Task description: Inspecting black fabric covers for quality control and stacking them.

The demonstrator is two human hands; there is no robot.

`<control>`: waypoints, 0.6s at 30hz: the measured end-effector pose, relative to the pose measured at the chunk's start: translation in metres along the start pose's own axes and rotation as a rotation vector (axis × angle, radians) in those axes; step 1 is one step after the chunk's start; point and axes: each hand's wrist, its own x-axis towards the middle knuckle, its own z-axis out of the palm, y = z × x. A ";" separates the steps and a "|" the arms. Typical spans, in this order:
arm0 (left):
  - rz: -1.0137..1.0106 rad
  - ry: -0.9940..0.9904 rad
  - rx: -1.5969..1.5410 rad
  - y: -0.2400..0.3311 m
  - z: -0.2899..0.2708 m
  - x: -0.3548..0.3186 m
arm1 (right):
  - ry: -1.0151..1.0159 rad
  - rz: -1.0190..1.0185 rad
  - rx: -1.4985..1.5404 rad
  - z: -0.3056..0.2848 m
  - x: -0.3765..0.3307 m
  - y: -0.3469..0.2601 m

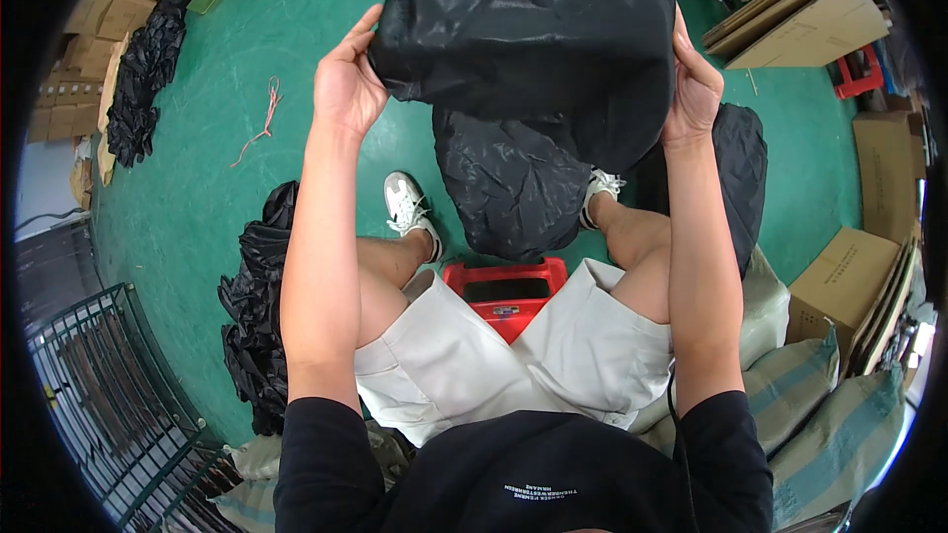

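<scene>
Both hands clamp the black fabric cover (528, 30) held up: left hand (348, 84) left edge, right hand (694, 89) right. Mid-handling, likely spreading; next needs even tension.

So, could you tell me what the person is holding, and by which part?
Both hands hold a black fabric bag up by its sides: the left hand at its left edge, the right hand at its right edge.

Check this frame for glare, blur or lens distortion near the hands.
Head view: sharp throughout; soft sheen on the black fabric held by the left hand and right hand; fisheye bends the wire rack and darkens the corners.
</scene>
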 end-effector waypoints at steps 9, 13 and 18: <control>-0.099 -0.227 0.024 -0.005 0.020 -0.018 | -0.306 0.134 0.332 0.006 0.002 0.011; -0.071 -0.245 -0.070 0.004 0.022 -0.026 | -0.268 0.129 0.230 0.014 -0.001 0.009; -0.233 -0.112 -0.035 0.000 0.018 -0.019 | -0.018 0.206 0.004 0.004 0.002 0.015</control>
